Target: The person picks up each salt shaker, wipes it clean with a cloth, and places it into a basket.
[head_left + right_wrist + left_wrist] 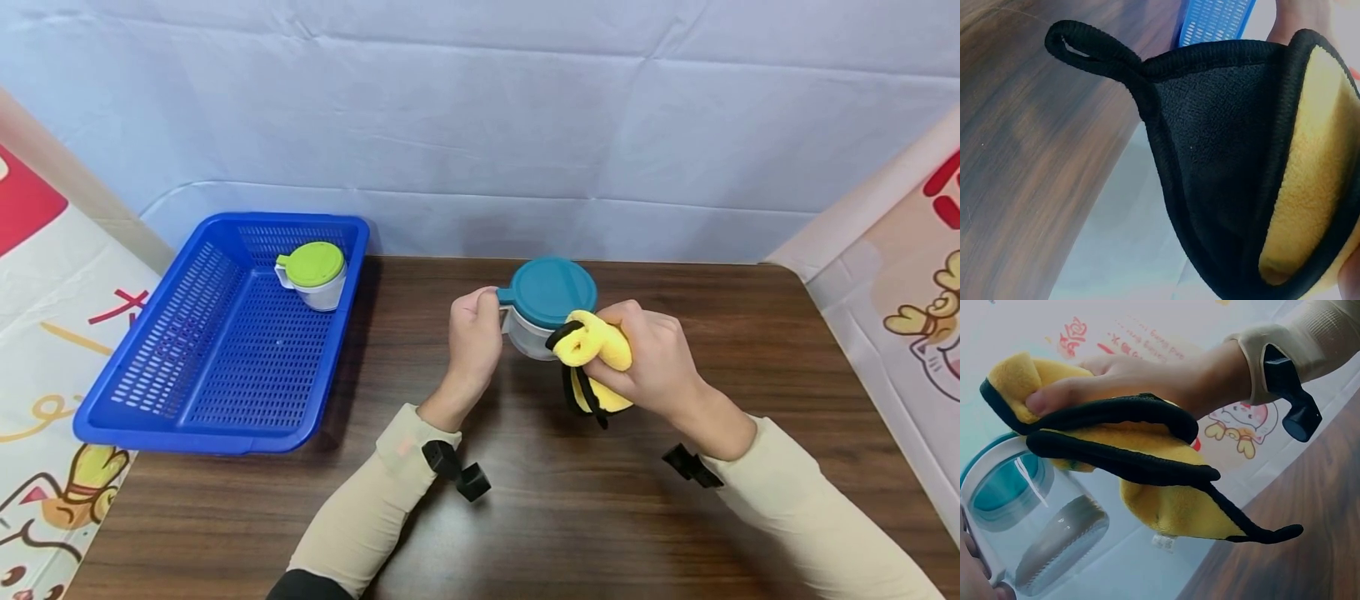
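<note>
My left hand (476, 337) grips the handle of a clear canister (527, 337) with a teal lid (553, 292). In the left wrist view the clear wall of the canister (1054, 540) shows, with the left fingers (975, 575) at its handle. To the right, my right hand (660, 354) holds a bunched yellow cloth (611, 346) with black edging against the near right side of the canister. The right wrist view is largely filled by the cloth (1222, 144), showing its dark side and a hanging loop; most of the right hand is hidden there.
A blue plastic basket (322, 400) stands on the left of the brown wooden table (570, 517). Inside it, near the back right corner, sits a similar canister with a green lid (315, 265). A pale cloth backdrop (480, 125) hangs behind the table.
</note>
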### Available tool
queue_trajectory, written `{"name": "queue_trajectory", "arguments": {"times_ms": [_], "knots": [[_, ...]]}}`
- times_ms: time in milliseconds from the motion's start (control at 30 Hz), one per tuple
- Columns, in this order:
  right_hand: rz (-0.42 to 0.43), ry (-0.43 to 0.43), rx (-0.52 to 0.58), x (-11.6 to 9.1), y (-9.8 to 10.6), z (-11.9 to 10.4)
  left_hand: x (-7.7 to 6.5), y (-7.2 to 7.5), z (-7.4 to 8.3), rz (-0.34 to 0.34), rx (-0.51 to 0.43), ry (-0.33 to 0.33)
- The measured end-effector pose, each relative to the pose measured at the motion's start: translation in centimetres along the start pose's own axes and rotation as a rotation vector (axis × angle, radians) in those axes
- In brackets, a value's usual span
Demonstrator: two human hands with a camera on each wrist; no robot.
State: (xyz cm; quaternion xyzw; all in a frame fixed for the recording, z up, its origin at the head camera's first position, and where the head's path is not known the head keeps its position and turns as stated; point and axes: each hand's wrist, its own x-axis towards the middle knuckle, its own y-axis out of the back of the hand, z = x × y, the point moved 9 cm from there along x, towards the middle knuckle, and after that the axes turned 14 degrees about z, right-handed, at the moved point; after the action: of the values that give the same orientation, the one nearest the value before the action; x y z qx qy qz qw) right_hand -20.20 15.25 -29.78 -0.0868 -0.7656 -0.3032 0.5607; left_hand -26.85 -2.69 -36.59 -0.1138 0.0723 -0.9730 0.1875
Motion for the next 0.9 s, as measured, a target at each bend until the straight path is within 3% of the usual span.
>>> {"name": "queue_trajectory", "arguments": {"times_ms": [400,900], "knots": [[0.003,-0.007,0.017,-0.1,0.4,0.8,0.0,0.0,0.2,-0.027,0.003,-0.017],[0.015,-0.034,0.023,0.1,0.6,2.3,0.2,0.3,0.0,-0.013,-0.026,0.018]]}}
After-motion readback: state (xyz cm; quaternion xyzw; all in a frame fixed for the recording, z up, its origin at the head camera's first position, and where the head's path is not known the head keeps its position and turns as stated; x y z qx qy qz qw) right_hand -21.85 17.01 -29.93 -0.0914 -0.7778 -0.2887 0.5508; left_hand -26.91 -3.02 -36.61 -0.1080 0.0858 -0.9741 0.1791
